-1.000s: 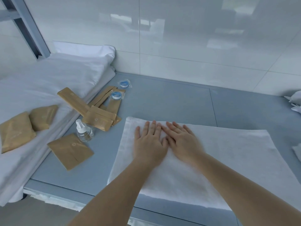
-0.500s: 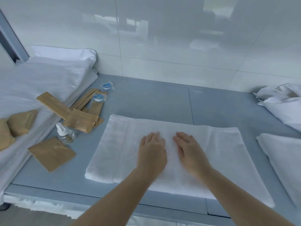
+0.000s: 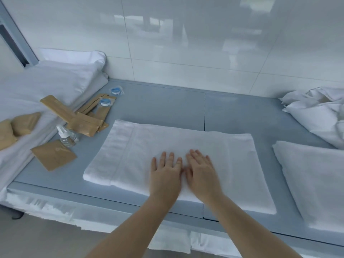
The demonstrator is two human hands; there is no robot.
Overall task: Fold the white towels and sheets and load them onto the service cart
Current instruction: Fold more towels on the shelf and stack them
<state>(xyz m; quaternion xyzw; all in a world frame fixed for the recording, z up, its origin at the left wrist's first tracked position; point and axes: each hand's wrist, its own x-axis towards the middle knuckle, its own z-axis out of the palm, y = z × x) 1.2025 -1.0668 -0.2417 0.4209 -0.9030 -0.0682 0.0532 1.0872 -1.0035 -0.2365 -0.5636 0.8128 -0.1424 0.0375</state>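
The towel (image 3: 167, 155) is being smoothed by the left hand (image 3: 164, 175) and right hand (image 3: 202, 174), fingers spread flat; likely next, its 9 o'clock end is being folded over.

Bare grey table (image 3: 158, 107) behind the towel (image 3: 130, 157), packets (image 3: 84, 123) crowding left, folded linen (image 3: 312, 179) close right

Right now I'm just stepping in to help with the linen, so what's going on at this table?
A person is pressing both palms flat on a folded white towel lying on the grey table: left hand and right hand side by side, fingers straight, apparently smoothing it. Another folded white cloth lies to the right, with crumpled white sheets behind it, not yet folded. Brown packets and a small clear bottle sit to the left. No cart is in view.
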